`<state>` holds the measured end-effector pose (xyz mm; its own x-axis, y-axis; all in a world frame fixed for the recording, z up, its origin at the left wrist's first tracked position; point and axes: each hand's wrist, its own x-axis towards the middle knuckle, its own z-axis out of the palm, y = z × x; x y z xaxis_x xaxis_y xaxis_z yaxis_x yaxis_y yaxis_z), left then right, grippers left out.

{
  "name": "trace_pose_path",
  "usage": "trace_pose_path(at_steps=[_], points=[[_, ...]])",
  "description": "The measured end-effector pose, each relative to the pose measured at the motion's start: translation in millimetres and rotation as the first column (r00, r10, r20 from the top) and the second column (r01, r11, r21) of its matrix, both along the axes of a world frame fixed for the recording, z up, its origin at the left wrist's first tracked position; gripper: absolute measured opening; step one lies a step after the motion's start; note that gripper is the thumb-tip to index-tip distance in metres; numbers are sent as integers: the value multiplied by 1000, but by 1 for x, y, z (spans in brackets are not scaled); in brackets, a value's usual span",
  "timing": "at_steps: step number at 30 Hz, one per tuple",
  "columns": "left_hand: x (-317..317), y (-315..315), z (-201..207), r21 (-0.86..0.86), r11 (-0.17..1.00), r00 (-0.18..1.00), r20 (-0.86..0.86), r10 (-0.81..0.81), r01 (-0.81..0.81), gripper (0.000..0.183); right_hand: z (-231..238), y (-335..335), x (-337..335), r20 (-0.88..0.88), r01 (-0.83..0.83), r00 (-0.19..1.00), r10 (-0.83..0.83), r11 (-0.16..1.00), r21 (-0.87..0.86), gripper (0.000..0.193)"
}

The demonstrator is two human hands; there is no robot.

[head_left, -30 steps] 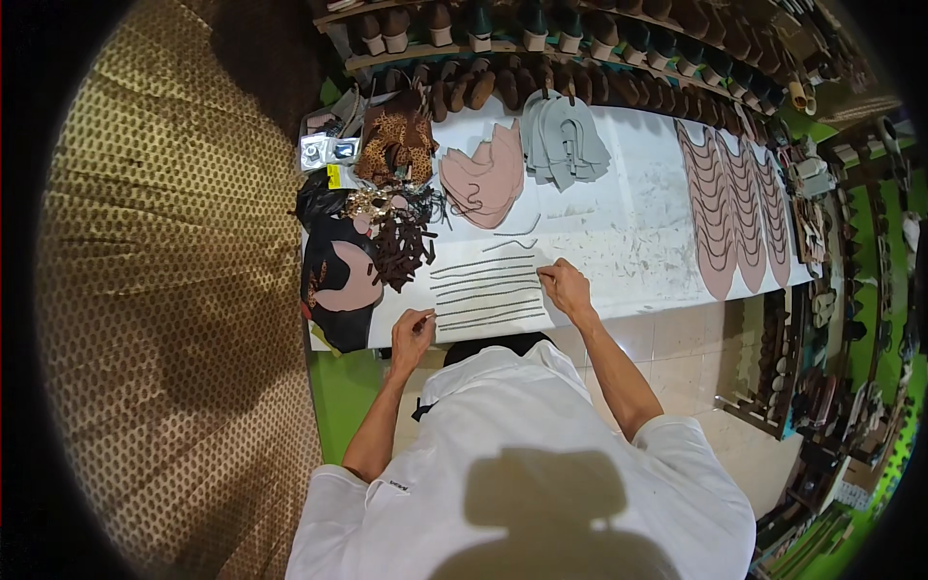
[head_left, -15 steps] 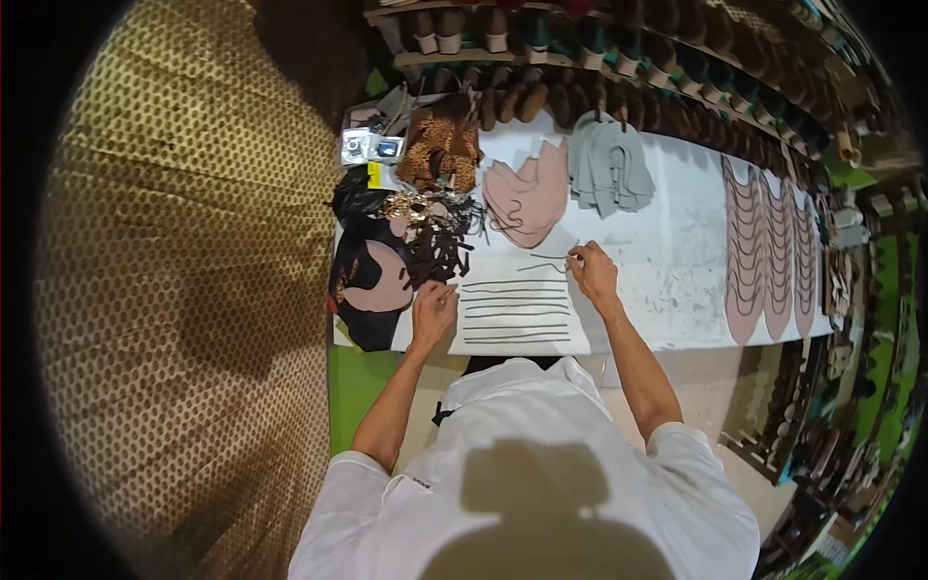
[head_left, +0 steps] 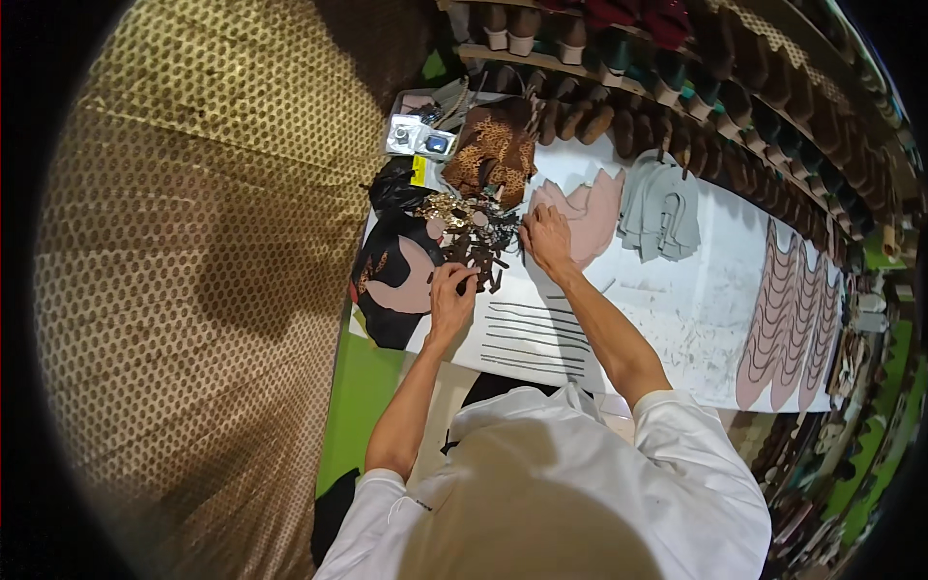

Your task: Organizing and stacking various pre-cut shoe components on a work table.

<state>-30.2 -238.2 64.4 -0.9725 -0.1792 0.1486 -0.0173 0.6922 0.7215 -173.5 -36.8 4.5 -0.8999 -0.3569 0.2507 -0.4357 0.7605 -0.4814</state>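
On the white table, my left hand is at the near edge of a pile of short dark brown strips. Its fingers are bent together, and what they hold, if anything, is too small to make out. My right hand reaches further, between that pile and a stack of pink cut pieces. Those fingers are curled down with their tips beside a tangle of dark and metallic bits; anything in them is hidden. Several thin dark cords lie in spaced rows nearer to me.
Grey cut pieces lie beyond the pink stack. Pink panels with wavy dark lines are at the right. Leopard-print material, a black bag and a pink piece on black material crowd the left. Shoe shelves stand behind.
My right hand has left the thin cords and moved left and away from me to the pile's edge. My left hand is closer to the brown strips. The view has turned.
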Motion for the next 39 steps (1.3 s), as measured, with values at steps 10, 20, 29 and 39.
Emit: trace_pose_path(at_steps=[10,20,29,39], points=[[6,-28,8,92,990,994,21,109,-111,17,62,2,-38,473,-92,872,123,992,-87,26],[-83,-5,72,385,905,968,-232,-96,182,37,210,24,-45,555,-151,755,349,916,-370,35],[-113,52,137,770,501,823,-53,-566,395,51,280,64,-23,519,-54,804,290,905,-422,28],[-115,40,132,751,591,850,78,-521,294,32,241,129,-13,546,145,823,158,870,-470,32]])
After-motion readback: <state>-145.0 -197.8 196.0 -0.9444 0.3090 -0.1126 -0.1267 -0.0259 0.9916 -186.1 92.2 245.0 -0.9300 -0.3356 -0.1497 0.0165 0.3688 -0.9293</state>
